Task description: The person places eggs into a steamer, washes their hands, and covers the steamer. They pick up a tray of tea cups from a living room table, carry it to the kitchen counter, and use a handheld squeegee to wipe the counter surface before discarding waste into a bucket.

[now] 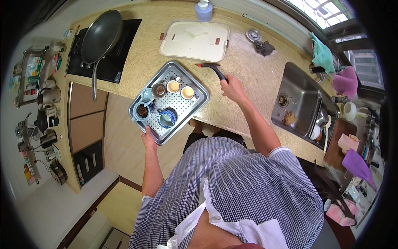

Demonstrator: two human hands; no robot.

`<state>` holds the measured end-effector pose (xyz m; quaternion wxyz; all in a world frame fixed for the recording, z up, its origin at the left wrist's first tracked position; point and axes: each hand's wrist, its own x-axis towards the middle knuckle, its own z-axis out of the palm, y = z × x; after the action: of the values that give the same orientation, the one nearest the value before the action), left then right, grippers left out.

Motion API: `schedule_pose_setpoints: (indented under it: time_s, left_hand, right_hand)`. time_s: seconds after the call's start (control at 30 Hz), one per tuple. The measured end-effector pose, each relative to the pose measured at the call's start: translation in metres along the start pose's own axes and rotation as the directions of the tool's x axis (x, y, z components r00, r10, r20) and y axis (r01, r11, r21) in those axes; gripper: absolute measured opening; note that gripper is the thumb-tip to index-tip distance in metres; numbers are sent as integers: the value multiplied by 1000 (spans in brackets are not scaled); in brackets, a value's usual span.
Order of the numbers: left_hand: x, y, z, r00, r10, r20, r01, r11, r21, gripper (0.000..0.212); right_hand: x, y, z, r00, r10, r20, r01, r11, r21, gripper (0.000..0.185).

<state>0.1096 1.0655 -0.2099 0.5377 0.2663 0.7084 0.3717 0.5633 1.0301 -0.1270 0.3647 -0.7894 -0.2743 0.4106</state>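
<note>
My left hand grips the near rim of a perforated stainless-steel tray, which juts past the counter edge. On the tray stand a light-blue pot holding dark tea leaves, a pale-blue cup, a grey cup-shaped vessel with brown contents, a small cup and another small cup with cream-coloured insides, and a blue-patterned vessel. My right hand is closed around the black handle of a scraper-like tool with a red-tipped head, held over the counter right of the tray.
Behind the tray lies a cream plastic lid or tray, near a pump bottle. A metal disc and crumpled dark cloth or plastic sit farther right. Left is a wok on the cooktop; right, a sink holds scraps.
</note>
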Motion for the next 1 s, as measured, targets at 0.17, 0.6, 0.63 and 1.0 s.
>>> schedule_pose_setpoints:
  time_s: [0.17, 0.6, 0.63, 1.0]
  left_hand:
    - [-6, -2, -4, 1000, 30, 6, -30, 998, 47, 30]
    - [-26, -10, -17, 995, -30, -95, 30, 1000, 2, 35]
    - [-27, -11, -21, 994, -38, -102, 39, 999, 6, 35]
    - [-19, -15, -21, 987, -109, -114, 113, 993, 31, 42]
  right_hand:
    - [15, -11, -13, 996, 63, -65, -61, 997, 37, 36]
    - [53, 29, -34, 898, -261, 353, 397, 827, -397, 29]
    - [55, 26, -53, 909, -195, 368, 352, 833, -428, 29]
    - [8, 129, -284, 999, 30, 17, -17, 854, -521, 35]
